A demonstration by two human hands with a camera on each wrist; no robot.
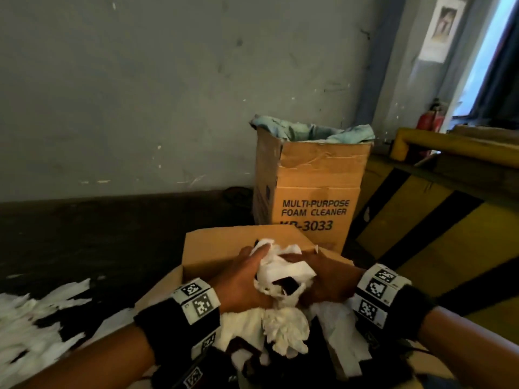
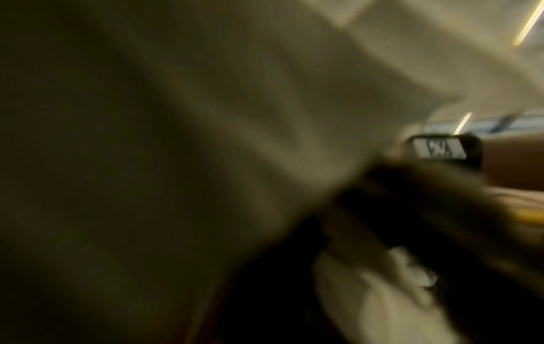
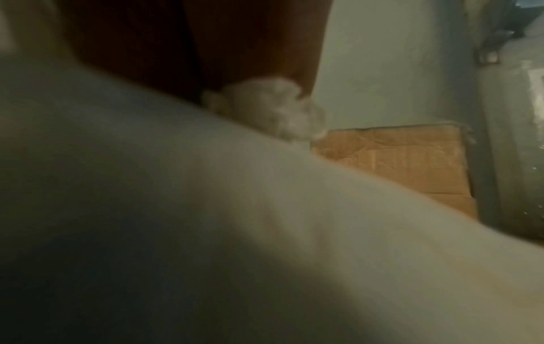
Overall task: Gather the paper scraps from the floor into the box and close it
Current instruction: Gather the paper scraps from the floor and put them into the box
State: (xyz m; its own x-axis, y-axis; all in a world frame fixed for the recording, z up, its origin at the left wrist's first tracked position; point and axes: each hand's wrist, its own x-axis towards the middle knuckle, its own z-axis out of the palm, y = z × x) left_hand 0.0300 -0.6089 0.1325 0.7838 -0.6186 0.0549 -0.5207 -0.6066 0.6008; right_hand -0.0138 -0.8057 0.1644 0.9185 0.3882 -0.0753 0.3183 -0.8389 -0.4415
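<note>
In the head view both hands clasp one bundle of white paper scraps between them, above an open cardboard box. My left hand curls round the bundle's left side, and my right hand grips its right side. More crumpled white scraps lie inside the box under the hands. Several torn scraps are spread on the dark floor at lower left. Both wrist views are blurred and mostly filled by pale paper. The right wrist view also shows a cardboard flap.
A tall cardboard box marked foam cleaner, lined with blue-green sheeting, stands behind the open box against the grey wall. A yellow and black striped barrier runs along the right. A red fire extinguisher stands at the back right.
</note>
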